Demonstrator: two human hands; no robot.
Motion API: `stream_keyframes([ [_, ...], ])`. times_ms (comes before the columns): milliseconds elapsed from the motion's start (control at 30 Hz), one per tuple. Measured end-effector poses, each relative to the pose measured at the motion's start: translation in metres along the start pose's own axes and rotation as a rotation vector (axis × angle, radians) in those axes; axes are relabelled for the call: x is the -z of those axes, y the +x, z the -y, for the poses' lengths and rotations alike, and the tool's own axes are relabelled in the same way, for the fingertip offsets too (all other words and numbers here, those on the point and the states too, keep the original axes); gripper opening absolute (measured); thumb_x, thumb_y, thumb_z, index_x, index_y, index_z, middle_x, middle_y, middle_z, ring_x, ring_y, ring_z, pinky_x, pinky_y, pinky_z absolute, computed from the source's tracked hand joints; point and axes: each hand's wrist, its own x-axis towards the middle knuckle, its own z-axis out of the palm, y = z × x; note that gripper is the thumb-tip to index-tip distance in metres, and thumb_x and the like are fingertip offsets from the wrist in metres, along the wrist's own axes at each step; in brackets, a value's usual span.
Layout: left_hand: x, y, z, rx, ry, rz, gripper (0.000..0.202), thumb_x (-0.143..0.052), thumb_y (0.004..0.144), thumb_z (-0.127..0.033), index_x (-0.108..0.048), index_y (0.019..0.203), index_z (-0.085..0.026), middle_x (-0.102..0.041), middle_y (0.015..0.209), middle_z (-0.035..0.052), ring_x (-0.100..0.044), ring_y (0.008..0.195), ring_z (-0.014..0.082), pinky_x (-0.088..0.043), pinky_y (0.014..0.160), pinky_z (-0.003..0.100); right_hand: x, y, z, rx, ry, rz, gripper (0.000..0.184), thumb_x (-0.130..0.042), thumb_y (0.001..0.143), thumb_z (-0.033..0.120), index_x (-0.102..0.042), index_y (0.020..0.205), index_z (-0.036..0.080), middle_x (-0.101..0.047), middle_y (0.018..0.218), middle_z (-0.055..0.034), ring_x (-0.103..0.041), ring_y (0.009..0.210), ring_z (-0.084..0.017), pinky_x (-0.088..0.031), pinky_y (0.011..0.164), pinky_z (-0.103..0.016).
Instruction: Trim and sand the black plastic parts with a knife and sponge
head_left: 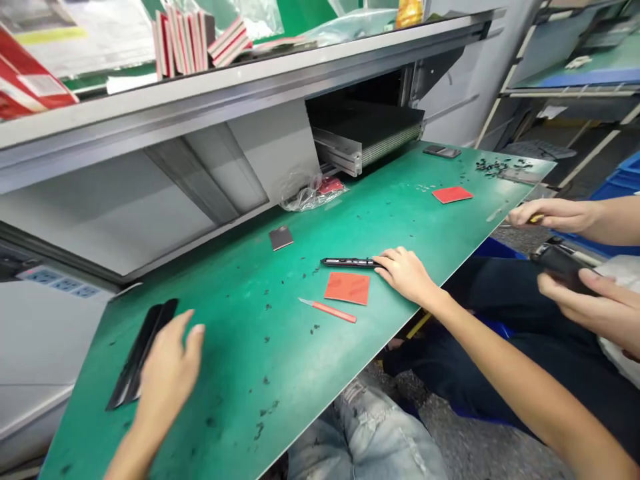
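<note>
We find a green-topped desk carrying a slim black bar, its long axis running along the desk; it appears light and stiff, best taken at mid-length. The right hand rests on its end, fingers spread, not pinching. The left hand, fingers likewise spread, sits against black strips.

left hand open, right hand palm-down
</note>
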Motion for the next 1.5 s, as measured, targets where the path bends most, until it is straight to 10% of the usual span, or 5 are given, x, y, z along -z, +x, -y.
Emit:
stream_keyframes([
  [200, -0.056, -0.092, -0.218, 0.131, -1.104, 0.363, 0.087, -0.047, 0.090, -0.078, -0.013, 0.165, -0.049, -0.032, 0.171, 0.0020, -0.042, 0.152, 0.0252, -0.041, 0.122, 0.048, 0.008, -0.087, 0.075, -0.091, 0.181, -0.055, 0.030, -0.044, 0.111, 0.031, -0.071, 0.116, 0.018, -0.071, 0.105, -0.0116, -0.065, 0.098, -0.025, -0.055, 0.088, -0.038],
  [367, -0.069, -0.153, -0.293, 0.246, -1.336, 0.261, 0.068, -0.033, 0.101, -0.072, -0.022, 0.160, -0.039, -0.062, 0.116, 0.0089, -0.066, 0.087, 0.0200, -0.055, 0.080, 0.039, 0.035, -0.203, 0.141, -0.106, 0.540, 0.062, 0.033, -0.042, 0.112, 0.038, -0.062, 0.134, 0.024, -0.069, 0.122, -0.0091, -0.067, 0.104, -0.022, -0.057, 0.084, -0.033],
  [900, -0.036, -0.300, -0.256, -0.006, -1.320, -0.039, 0.040, -0.061, 0.102, -0.051, -0.065, 0.131, -0.024, -0.073, 0.116, 0.0080, -0.066, 0.123, 0.0241, -0.044, 0.113, 0.037, 0.039, -0.286, 0.184, -0.344, 1.086, 0.241, 0.043, -0.043, 0.105, 0.055, -0.062, 0.087, 0.021, -0.066, 0.096, -0.0101, -0.062, 0.093, -0.025, -0.051, 0.087, -0.039],
  [1100, -0.010, -0.269, -0.239, -0.095, -1.236, -0.081, 0.044, -0.052, 0.104, -0.058, -0.073, 0.106, -0.019, -0.073, 0.104, 0.0109, -0.066, 0.119, 0.0280, -0.044, 0.112, 0.044, 0.025, -0.289, 0.190, -0.593, 1.436, 0.471, 0.054, -0.059, 0.092, 0.071, -0.065, 0.085, 0.019, -0.071, 0.087, -0.0079, -0.071, 0.081, -0.024, -0.061, 0.069, -0.035],
  [1500, -0.020, -0.185, -0.217, -0.423, -0.494, 0.156, 0.052, -0.054, 0.108, -0.029, -0.045, 0.159, -0.034, -0.070, 0.135, 0.0047, -0.068, 0.118, 0.0188, -0.049, 0.097, 0.028, 0.026, -0.191, 0.076, -0.907, 1.132, -0.034, 0.064, -0.081, 0.078, 0.065, -0.073, 0.119, 0.018, -0.072, 0.116, -0.0151, -0.069, 0.088, -0.022, -0.057, 0.067, -0.029],
])
